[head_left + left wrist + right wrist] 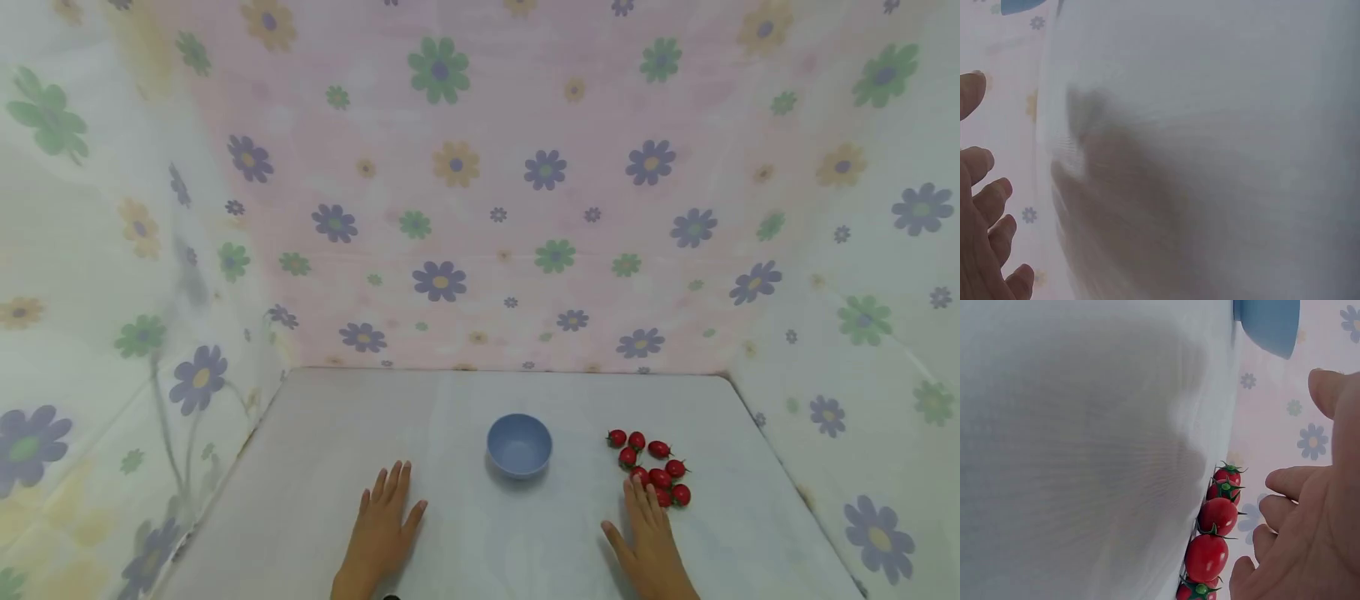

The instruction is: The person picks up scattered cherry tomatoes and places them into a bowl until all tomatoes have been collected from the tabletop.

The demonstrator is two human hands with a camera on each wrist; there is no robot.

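A blue bowl point(519, 447) stands upright near the middle of the white table, its inside bare. To its right lies a loose cluster of several red cherry tomatoes point(660, 478) with green stems. My right hand point(649, 542) hovers palm down with fingers extended, its fingertips overlapping the nearest tomatoes in the head view. In the right wrist view, a row of tomatoes point(1207, 557) shows beyond the palm, and nothing is in the fingers. My left hand point(381, 529), fingers spread and holding nothing, is over the table to the left of the bowl.
The white tabletop point(465, 533) is bounded by a flowered back wall point(495, 192) and flowered side panels at left point(97, 275) and right point(862, 358). A small dark object point(392, 597) shows at the bottom edge beside the left wrist.
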